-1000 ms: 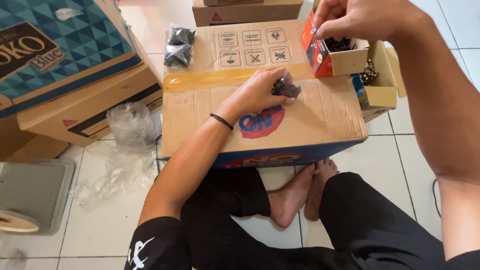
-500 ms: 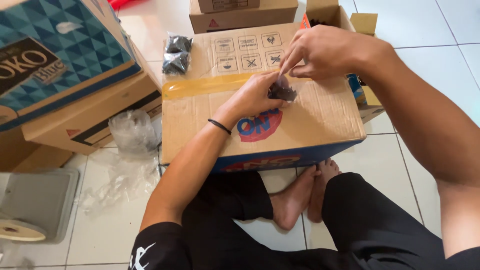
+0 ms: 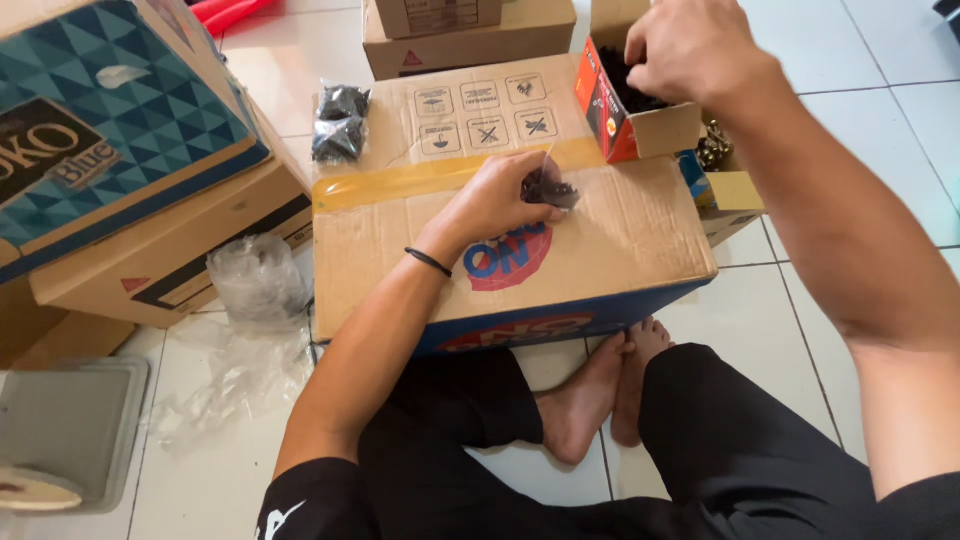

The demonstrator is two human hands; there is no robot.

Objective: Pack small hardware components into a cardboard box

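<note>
Right hand (image 3: 690,45) has swung back from the small clear bag (image 3: 548,190) to the open red-sided box of dark screws (image 3: 630,95), fingers curled, dipping in. Left hand (image 3: 495,200) pinches the bag on the taped carton (image 3: 600,235).

Floor (image 3: 880,170): pale tiles — cardboard boxes stand on it.
Big taped box (image 3: 620,230): centre.
Crumpled clear plastic (image 3: 255,285): left — beside it.

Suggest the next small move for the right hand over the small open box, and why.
Probably dip the right hand into the small open box and pinch a few dark pieces: it hovers at the opening, while the left hand holds a small clear bag of similar pieces on the big carton.
</note>
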